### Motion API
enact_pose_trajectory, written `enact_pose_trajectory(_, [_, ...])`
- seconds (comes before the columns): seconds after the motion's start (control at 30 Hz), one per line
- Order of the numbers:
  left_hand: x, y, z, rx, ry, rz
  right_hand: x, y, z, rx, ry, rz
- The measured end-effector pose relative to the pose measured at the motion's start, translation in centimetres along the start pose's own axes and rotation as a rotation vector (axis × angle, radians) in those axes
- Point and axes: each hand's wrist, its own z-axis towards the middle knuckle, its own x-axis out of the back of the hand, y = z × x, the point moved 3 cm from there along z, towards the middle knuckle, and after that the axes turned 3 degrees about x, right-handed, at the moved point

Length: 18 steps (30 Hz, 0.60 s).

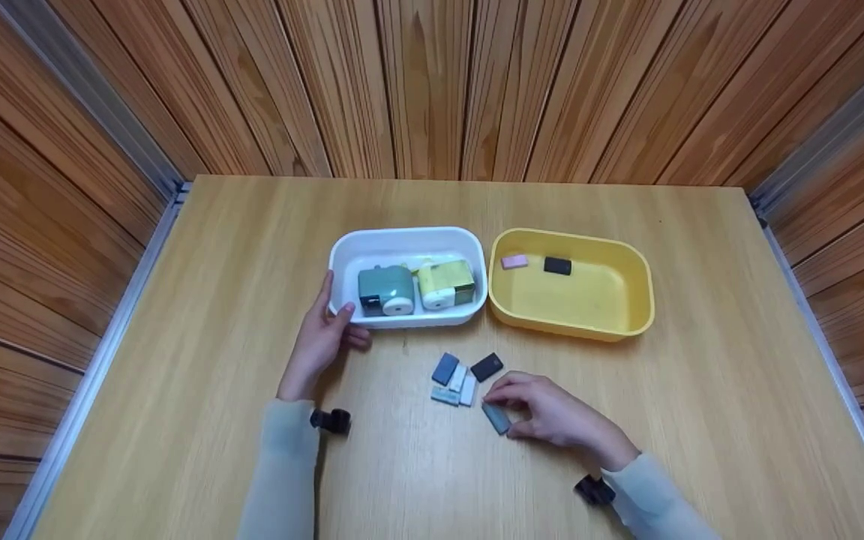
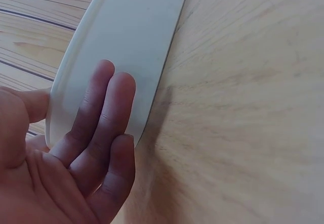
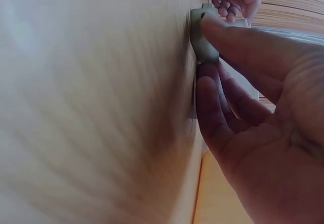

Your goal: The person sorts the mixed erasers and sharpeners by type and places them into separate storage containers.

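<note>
My right grip pinches the grey-green block between thumb and fingers, low and just right of centre in the frame; whether the block rests on the worktop or sits slightly above it, I cannot tell. I seem to have it by its two ends, so an uneven squeeze could make it pivot or pop out. My fingertips are also just beside the loose pale blocks, with the black block and the dark blue block near; a careless sweep would probably scatter them.

My left grip holds the white tub at its lower left corner, thumb over the rim, fingers against the outside. Tugging that one corner might swing the tub round, slide the teal gadget and yellow gadget inside it, or knock the yellow tub, where a pink block and a second black block lie towards the upper left. Lifting only there could tip the load.
</note>
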Motion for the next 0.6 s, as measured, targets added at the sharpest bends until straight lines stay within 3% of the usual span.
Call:
enact_pose_trajectory(0.1, [-0.2,1.1,-0.9,0.011,-0.010,-0.003,0.0,0.0,0.1,-0.007,-0.009,0.001])
enact_pose_trajectory(0.3, [-0.2,1.1,-0.9,0.026,-0.006,-0.014,0.0,-0.1,0.0,-0.014,-0.009,-0.003])
enact_pose_trajectory(0.6, [0.3,-1.2,0.9,0.022,0.015,-0.025,0.1,-0.1,0.1,-0.029,-0.012,-0.001])
